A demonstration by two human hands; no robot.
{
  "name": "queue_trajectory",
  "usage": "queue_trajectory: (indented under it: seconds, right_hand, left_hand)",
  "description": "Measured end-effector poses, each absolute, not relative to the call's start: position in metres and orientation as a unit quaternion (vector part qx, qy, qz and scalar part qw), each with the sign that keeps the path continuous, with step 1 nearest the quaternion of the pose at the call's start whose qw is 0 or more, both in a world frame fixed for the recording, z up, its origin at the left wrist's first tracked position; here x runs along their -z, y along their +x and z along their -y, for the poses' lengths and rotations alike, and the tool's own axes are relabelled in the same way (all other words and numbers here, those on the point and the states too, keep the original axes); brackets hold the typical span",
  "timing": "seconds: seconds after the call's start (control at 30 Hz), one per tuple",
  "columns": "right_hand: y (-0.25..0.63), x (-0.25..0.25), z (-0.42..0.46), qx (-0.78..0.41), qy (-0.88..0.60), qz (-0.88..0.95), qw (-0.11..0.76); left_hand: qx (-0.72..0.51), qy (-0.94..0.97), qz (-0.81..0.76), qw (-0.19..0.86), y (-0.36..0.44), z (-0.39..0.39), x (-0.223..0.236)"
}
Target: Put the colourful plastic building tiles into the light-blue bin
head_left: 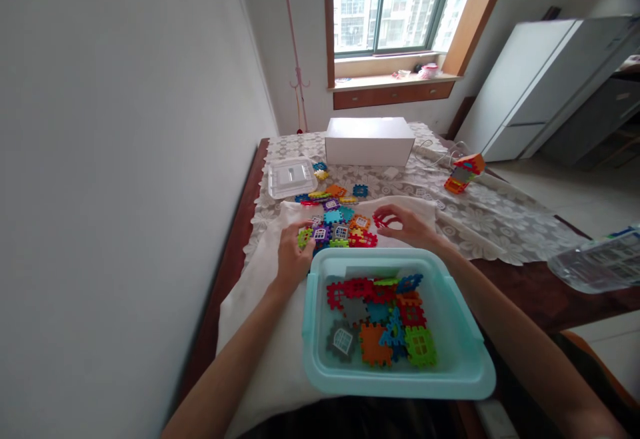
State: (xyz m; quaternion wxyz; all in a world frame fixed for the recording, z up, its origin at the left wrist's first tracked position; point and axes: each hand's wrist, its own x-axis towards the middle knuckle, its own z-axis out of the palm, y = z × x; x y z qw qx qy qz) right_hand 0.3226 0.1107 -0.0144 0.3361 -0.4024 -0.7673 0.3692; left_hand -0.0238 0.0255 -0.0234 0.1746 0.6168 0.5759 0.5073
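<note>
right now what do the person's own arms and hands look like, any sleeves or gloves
Both forearms are bare up to the frame edge, with no sleeves in view. The left hand and right hand wear no gloves. No rings, watch or bracelet are visible from the head view.

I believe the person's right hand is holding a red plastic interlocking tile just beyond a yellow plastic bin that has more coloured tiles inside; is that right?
Not quite: the bin is not yellow. The head view shows a pale teal plastic bin with coloured interlocking tiles inside. The rest holds: the right hand holds a red plastic interlocking tile just beyond the bin.
</note>
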Motion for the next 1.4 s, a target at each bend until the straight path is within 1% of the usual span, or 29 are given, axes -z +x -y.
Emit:
queue_trajectory:
  seconds: [0.1, 0.17, 0.37, 0.47, 0.6, 0.73, 0.9, 1.0, 1.1, 1.2, 1.4]
  right_hand:
    - [0.285, 0.016, -0.111, -0.366, -0.352, 0.768, 0.390]
    - [0.266, 0.022, -0.110, -0.359, -0.324, 0.776, 0.405]
    - [0.253, 0.048, -0.113, -0.376, -0.252, 0.824, 0.341]
    - [0.257, 0.062, -0.117, -0.365, -0.237, 0.839, 0.327]
    - [0.260, 0.069, -0.117, -0.348, -0.243, 0.842, 0.333]
    - [0.259, 0.062, -0.112, -0.352, -0.255, 0.826, 0.359]
    - [0.264, 0.048, -0.109, -0.435, -0.295, 0.748, 0.407]
    - [0.271, 0.040, -0.108, -0.518, -0.322, 0.663, 0.434]
    - [0.277, 0.034, -0.108, -0.613, -0.331, 0.555, 0.454]
    - [0.281, 0.032, -0.109, -0.659, -0.322, 0.480, 0.482]
    - [0.283, 0.026, -0.111, -0.679, -0.310, 0.424, 0.514]
  left_hand:
    - [-0.452, 0.668, -0.558, 0.196, -0.024, -0.029, 0.027]
    - [-0.436, 0.684, -0.546, 0.209, -0.024, -0.031, 0.030]
    - [-0.429, 0.707, -0.524, 0.205, -0.026, -0.035, 0.040]
    - [-0.411, 0.716, -0.525, 0.207, -0.026, -0.035, 0.041]
    - [-0.408, 0.722, -0.517, 0.210, -0.026, -0.033, 0.037]
    - [-0.436, 0.689, -0.532, 0.229, -0.024, -0.030, 0.032]
    - [-0.525, 0.581, -0.559, 0.273, -0.023, -0.029, 0.026]
    - [-0.594, 0.525, -0.521, 0.317, -0.023, -0.028, 0.022]
    - [-0.638, 0.488, -0.476, 0.359, -0.021, -0.026, 0.019]
    - [-0.654, 0.463, -0.434, 0.413, -0.016, -0.021, 0.014]
    - [-0.632, 0.489, -0.342, 0.494, -0.012, -0.009, -0.001]
